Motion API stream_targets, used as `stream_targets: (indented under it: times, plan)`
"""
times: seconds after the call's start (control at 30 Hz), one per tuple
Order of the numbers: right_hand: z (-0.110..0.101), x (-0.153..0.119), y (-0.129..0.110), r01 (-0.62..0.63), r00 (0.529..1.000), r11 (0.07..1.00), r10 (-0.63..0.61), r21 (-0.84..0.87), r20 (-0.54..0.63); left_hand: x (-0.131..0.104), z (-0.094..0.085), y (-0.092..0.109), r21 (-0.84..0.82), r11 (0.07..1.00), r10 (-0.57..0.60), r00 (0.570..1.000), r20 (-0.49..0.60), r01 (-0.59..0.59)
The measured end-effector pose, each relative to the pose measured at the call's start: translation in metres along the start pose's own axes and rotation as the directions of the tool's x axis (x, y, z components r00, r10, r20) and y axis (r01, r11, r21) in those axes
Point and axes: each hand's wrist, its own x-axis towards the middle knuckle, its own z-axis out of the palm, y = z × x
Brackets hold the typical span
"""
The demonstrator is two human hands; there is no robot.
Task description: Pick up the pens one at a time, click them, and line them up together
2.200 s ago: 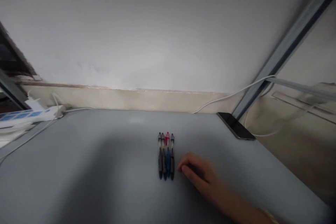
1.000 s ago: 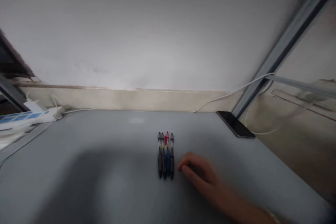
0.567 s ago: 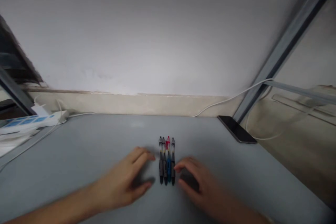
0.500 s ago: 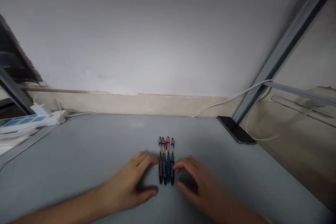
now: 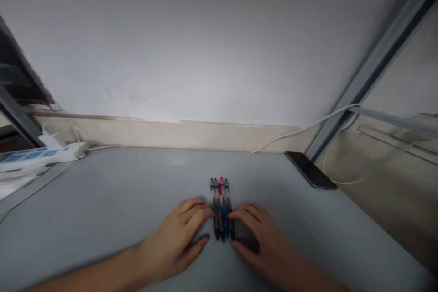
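Grey tabletop (image 5: 102, 200) carries four pens (image 5: 222, 210) lying side by side. My left hand (image 5: 181, 237) and right hand (image 5: 260, 237) press their spread fingertips against the bundle's two sides, gripping nothing.

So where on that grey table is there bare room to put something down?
The table is bare between the power strip and the pens, and again between the pens and the phone. It is crowded only at the pens, where the left hand and right hand close in on them.
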Motion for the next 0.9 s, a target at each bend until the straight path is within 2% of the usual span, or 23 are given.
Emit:
stream_targets:
  times: [0.13, 0.3, 0.5, 0.63, 0.8, 0.9]
  plan:
    - [0.001, -0.001, 0.002, 0.010, 1.000, 1.000, -0.010, 0.011, -0.011, -0.002, -0.005, -0.006, 0.077, 0.995, 0.054, 0.997, 0.050, -0.058]
    - [-0.002, -0.001, -0.002, 0.021, 1.000, 0.999, -0.020, 0.050, -0.022, -0.002, -0.008, -0.016, 0.073, 0.994, 0.079, 0.996, 0.044, -0.082]
    - [-0.007, -0.002, -0.011, -0.012, 0.999, 0.993, 0.017, 0.114, -0.045, 0.002, -0.013, -0.027, 0.150, 0.967, 0.204, 0.978, 0.031, -0.206]
    - [-0.005, -0.005, -0.014, -0.033, 0.998, 0.990, 0.039, 0.134, -0.045, 0.006, -0.015, -0.026, 0.216, 0.939, 0.273, 0.962, 0.011, -0.269]
    - [-0.002, -0.011, -0.022, -0.035, 0.999, 0.989, 0.033, 0.141, 0.015, 0.011, -0.018, -0.022, 0.253, 0.907, 0.339, 0.940, 0.041, -0.338]
    - [-0.002, -0.014, -0.026, -0.052, 0.995, 0.991, 0.041, 0.126, 0.091, 0.010, -0.018, -0.021, 0.277, 0.893, 0.357, 0.933, 0.039, -0.353]
